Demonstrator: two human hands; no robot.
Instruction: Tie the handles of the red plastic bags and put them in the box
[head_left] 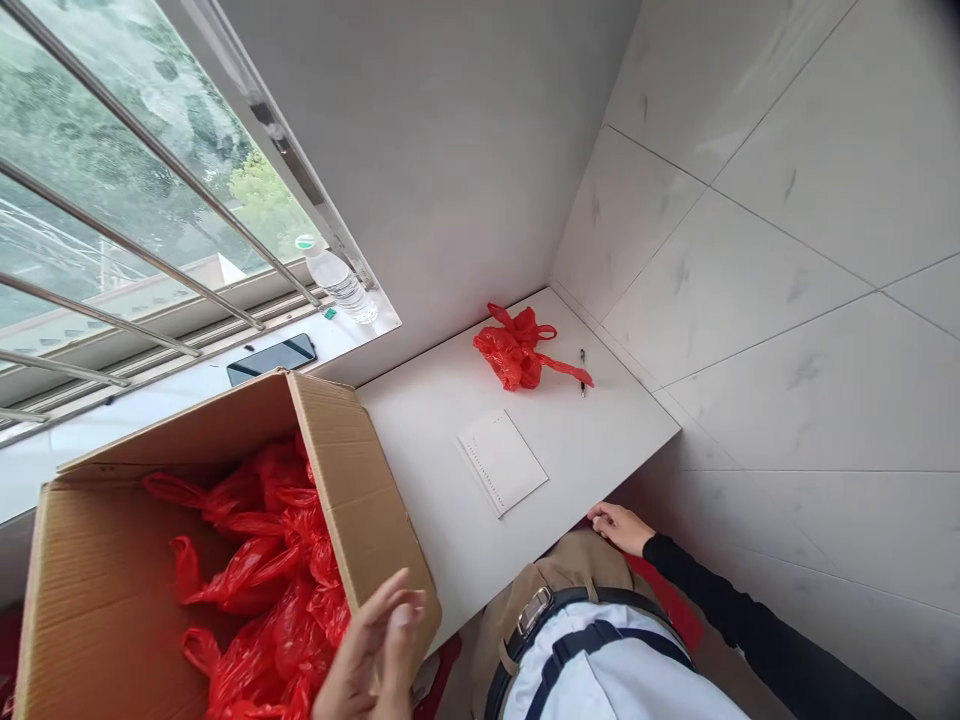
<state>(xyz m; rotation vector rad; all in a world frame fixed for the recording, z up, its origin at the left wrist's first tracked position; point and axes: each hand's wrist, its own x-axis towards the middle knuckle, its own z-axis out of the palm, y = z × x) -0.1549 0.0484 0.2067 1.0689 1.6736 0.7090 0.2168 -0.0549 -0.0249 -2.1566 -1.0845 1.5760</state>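
Note:
My left hand point(375, 645) is raised at the right edge of a cardboard box point(367, 480), fingers extended and nothing seen in it. The box stands open and holds several knotted red plastic bags point(262, 560). My right hand point(619, 525) hovers by my lap at the table's front edge, its fingers loosely extended and holding nothing visible. On the white table point(420, 450) lie a small notepad point(504, 462), a crumpled red plastic bag point(517, 350) and a pen point(583, 372) partly crossed by that bag's handle.
A water bottle point(341, 282) and a dark phone point(271, 358) are on the windowsill point(375, 325) behind the box. Metal bars point(142, 130) cross the window. A grey wall backs the table, and a tiled wall point(750, 330) closes off the right side.

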